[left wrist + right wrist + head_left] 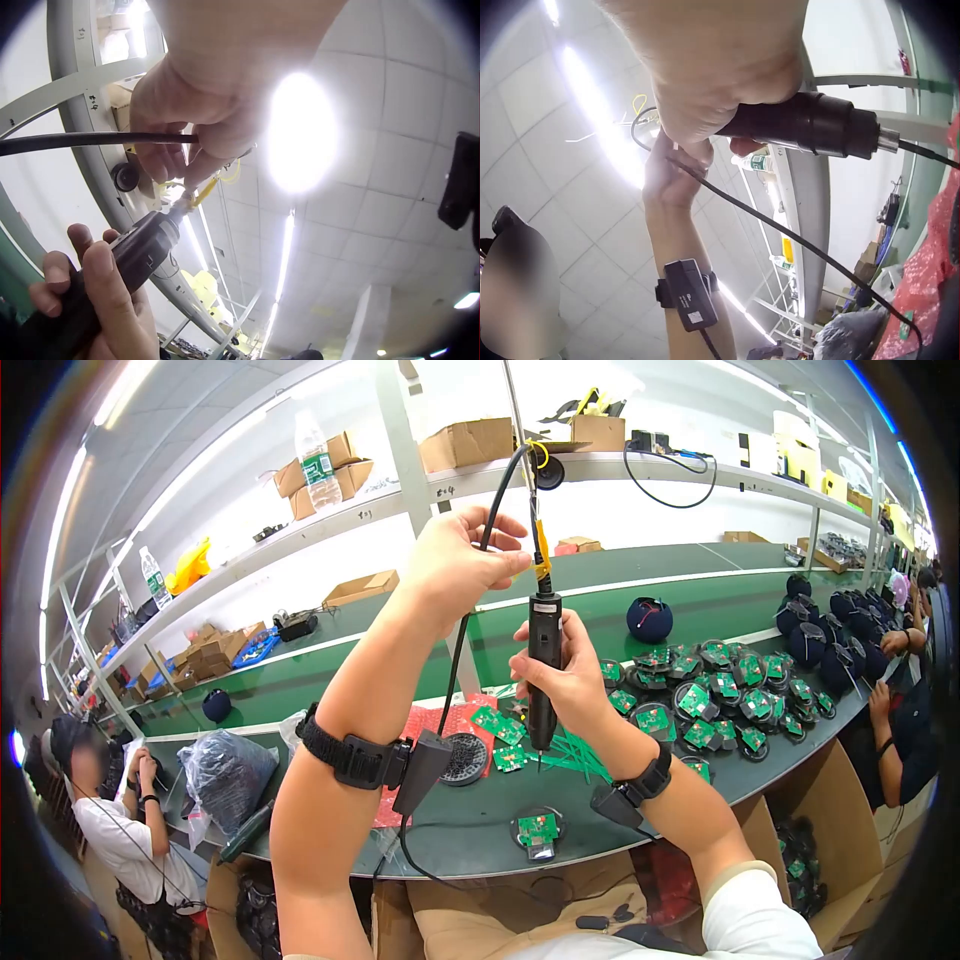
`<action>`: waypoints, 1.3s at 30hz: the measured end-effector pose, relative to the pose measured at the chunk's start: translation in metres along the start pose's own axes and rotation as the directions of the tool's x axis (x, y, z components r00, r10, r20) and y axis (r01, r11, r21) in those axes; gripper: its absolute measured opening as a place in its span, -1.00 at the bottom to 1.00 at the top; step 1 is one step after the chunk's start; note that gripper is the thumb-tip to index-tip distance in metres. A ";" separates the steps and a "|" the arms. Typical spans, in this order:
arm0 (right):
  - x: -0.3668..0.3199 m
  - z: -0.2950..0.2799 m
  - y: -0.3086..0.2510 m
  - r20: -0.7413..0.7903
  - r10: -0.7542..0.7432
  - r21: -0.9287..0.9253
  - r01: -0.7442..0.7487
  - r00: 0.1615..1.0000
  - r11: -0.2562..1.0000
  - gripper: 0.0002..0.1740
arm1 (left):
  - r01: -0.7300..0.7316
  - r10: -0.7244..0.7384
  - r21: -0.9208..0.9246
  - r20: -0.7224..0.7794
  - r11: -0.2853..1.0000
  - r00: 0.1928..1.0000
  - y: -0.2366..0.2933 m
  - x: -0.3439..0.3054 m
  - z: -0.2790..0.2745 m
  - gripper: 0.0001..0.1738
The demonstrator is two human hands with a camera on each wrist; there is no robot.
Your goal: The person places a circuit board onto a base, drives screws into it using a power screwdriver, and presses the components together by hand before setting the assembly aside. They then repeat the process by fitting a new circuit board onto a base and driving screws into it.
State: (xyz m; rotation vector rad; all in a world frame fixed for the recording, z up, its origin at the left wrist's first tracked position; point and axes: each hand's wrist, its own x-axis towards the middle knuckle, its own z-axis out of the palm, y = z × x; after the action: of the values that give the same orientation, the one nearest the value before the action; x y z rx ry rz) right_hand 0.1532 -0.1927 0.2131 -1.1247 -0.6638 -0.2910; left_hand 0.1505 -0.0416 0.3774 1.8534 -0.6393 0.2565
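My right hand (565, 675) grips a black electric screwdriver (543, 630), held upright with its bit (540, 762) pointing down over the bench. A yellow tie (543, 550) hangs at its top end, below a thin hanging line (515, 405). My left hand (470, 560) is raised at that tie, thumb and fingertips pinching it in the left wrist view. A black cable (90, 141) crosses the left hand's fingers and passes behind its thumb. On the bench below the bit lies a round black part with a green circuit board (538, 827).
Round parts with green boards (700, 705) are heaped on the right. Red bubble wrap (415, 725) and a speaker-like disc (464, 758) lie left of the screwdriver. A shelf (620, 465) runs overhead. Cardboard boxes (825, 830) stand at the bench's front edge; people sit on both sides.
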 end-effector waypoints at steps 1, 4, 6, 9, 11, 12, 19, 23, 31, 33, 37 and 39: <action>-0.001 0.001 0.000 -0.017 -0.011 0.009 0.011 1.000 1.000 -0.44 | 0.010 -0.010 0.008 0.000 1.000 1.000 0.001 -0.001 0.000 -0.62; -0.002 0.001 0.001 0.022 0.023 0.078 -0.025 0.999 0.997 -0.42 | 0.003 -0.002 -0.015 0.035 1.000 0.999 -0.002 -0.001 -0.004 -0.62; -0.004 0.002 0.000 0.001 0.014 0.072 -0.014 1.000 0.997 -0.61 | -0.014 0.015 -0.033 0.036 0.999 0.999 -0.002 -0.003 -0.004 -0.62; -0.004 0.000 -0.001 -0.002 0.003 0.063 -0.003 1.000 0.998 -0.79 | -0.008 0.009 -0.028 0.021 1.000 1.000 -0.002 -0.004 -0.004 -0.62; -0.004 0.000 -0.003 0.016 0.001 0.059 -0.002 1.000 0.998 -0.79 | -0.020 0.021 -0.027 0.020 0.999 1.000 -0.003 -0.003 -0.006 -0.64; -0.004 0.000 -0.004 0.017 0.009 0.057 -0.010 1.000 0.998 -0.79 | -0.020 0.021 -0.027 0.020 0.999 1.000 -0.004 -0.003 -0.006 -0.64; -0.003 -0.008 0.001 0.054 0.025 -0.021 -0.024 0.998 0.999 -0.66 | -0.003 0.003 0.004 0.001 1.000 1.000 -0.004 -0.002 -0.007 -0.66; -0.003 -0.006 -0.002 0.053 0.048 -0.021 -0.047 0.997 0.999 -0.67 | 0.004 -0.004 -0.021 0.006 1.000 1.000 -0.006 -0.002 -0.008 -0.67; -0.002 -0.003 0.002 -0.026 -0.005 0.024 0.006 1.000 1.000 -0.68 | -0.048 0.047 -0.038 -0.013 0.998 0.999 -0.003 -0.007 -0.013 -0.71; 0.000 -0.007 0.003 -0.033 0.010 0.000 -0.010 0.999 1.000 -0.65 | -0.060 0.060 -0.058 0.004 0.997 0.998 0.000 -0.011 -0.013 -0.69; 0.001 -0.009 0.003 -0.045 0.018 -0.028 -0.019 0.999 0.999 -0.56 | -0.024 0.019 -0.109 -0.039 0.994 0.999 0.005 -0.025 -0.008 -0.69; 0.001 -0.008 0.000 -0.054 0.022 -0.044 -0.025 0.998 0.999 -0.52 | -0.034 0.030 -0.132 -0.036 0.991 0.999 0.004 -0.027 -0.008 -0.70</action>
State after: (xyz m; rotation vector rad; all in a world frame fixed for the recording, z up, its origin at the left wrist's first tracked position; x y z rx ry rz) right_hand 0.1567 -0.2000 0.2113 -1.1631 -0.5986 -0.3165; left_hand 0.1270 -0.0269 0.3707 1.7092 -0.6480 0.2595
